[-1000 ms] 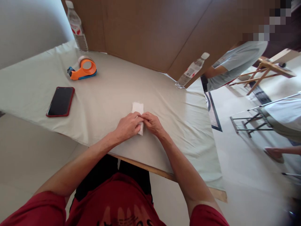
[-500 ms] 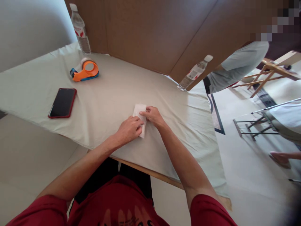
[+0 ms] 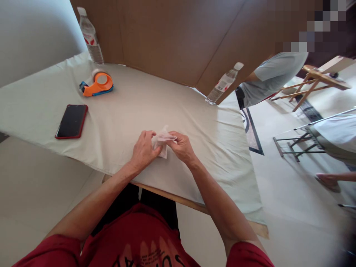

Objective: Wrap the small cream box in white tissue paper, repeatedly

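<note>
A thin white tissue [image 3: 163, 150], crumpled and partly folded, is between my two hands near the table's front edge. My left hand [image 3: 146, 150] grips its left side between thumb and fingers. With thumb and fingertips my right hand [image 3: 180, 145] pinches a folded part of it on the right. The lower end of the tissue hangs below the fingers, and another part sticks up above them.
On the cloth-covered table [image 3: 133, 111] are a phone [image 3: 71, 121], an orange tape dispenser [image 3: 98, 84] and two water bottles [image 3: 92, 41] [image 3: 224, 83]. A brown cardboard panel [image 3: 167, 40] stands behind. A person in a grey shirt [image 3: 275, 78] is beyond it; another person sits at right.
The tissue, earlier lying flat and narrow under my fingers, is now bunched and lifted between both hands. My left hand has moved slightly left and up. The whole view has shifted a little.
</note>
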`<state>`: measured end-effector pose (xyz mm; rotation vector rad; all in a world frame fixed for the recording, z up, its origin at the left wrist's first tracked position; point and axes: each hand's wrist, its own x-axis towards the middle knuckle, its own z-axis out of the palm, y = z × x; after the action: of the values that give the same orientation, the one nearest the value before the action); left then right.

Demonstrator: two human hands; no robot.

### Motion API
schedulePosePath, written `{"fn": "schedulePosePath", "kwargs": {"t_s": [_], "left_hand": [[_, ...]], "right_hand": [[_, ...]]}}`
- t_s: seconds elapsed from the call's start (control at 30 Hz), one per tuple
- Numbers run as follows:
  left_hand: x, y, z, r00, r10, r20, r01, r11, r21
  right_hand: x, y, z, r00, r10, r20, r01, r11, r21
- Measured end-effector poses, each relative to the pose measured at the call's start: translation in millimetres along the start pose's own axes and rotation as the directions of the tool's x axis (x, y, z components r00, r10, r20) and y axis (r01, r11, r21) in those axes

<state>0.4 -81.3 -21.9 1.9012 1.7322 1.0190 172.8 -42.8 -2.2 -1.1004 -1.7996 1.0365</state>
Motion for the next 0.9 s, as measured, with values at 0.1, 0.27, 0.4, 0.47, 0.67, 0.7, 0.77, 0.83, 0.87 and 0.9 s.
{"fn": "schedulePosePath", "kwargs": {"t_s": [0.1, 0.27, 0.4, 0.47, 0.67, 0.7, 0.77, 0.83, 0.87, 0.9], "left_hand": [[7, -7, -1.7, 0.993, 0.113, 0.039, -0.111, 0.992, -0.055], [19, -13, -8.5, 0.959, 0.178, 0.219, -0.15, 0.979, -0.14], [15, -14, -13.1, 0.967, 0.155, 0.2, -0.134, 0.984, -0.119], [12, -17, -18.0, 0.954, 0.202, 0.221, -0.177, 0.976, -0.129], [0, -38, -30.8, 0.865, 0.415, 0.282, -0.369, 0.907, -0.202], [-1, -40, -29.5, 0.864, 0.425, 0.269, -0.383, 0.903, -0.197], [1, -41, -24.7, 0.888, 0.403, 0.221, -0.364, 0.911, -0.195], [8, -39, -19.8, 0.923, 0.333, 0.191, -0.291, 0.931, -0.22], [13, -37, -18.1, 0.936, 0.289, 0.202, -0.24, 0.941, -0.237], [18, -35, -17.0, 0.942, 0.244, 0.231, -0.186, 0.951, -0.246]], "right_hand": [[-12, 0, 4, 0.995, -0.094, 0.045, 0.095, 0.995, -0.037], [-25, 4, 7, 0.975, -0.199, 0.101, 0.214, 0.962, -0.168], [-39, 10, 7, 0.94, -0.319, 0.12, 0.341, 0.897, -0.282], [-46, 16, 7, 0.92, -0.361, 0.153, 0.392, 0.863, -0.319], [-46, 35, 11, 0.872, -0.464, 0.153, 0.486, 0.79, -0.374], [-43, 36, 11, 0.874, -0.468, 0.133, 0.482, 0.795, -0.368], [-35, 36, 9, 0.895, -0.435, 0.095, 0.44, 0.83, -0.344], [-26, 34, 5, 0.936, -0.348, 0.049, 0.346, 0.89, -0.296], [-21, 32, 3, 0.959, -0.28, 0.031, 0.279, 0.926, -0.254], [-16, 31, 1, 0.98, -0.2, 0.021, 0.2, 0.96, -0.197]]}}
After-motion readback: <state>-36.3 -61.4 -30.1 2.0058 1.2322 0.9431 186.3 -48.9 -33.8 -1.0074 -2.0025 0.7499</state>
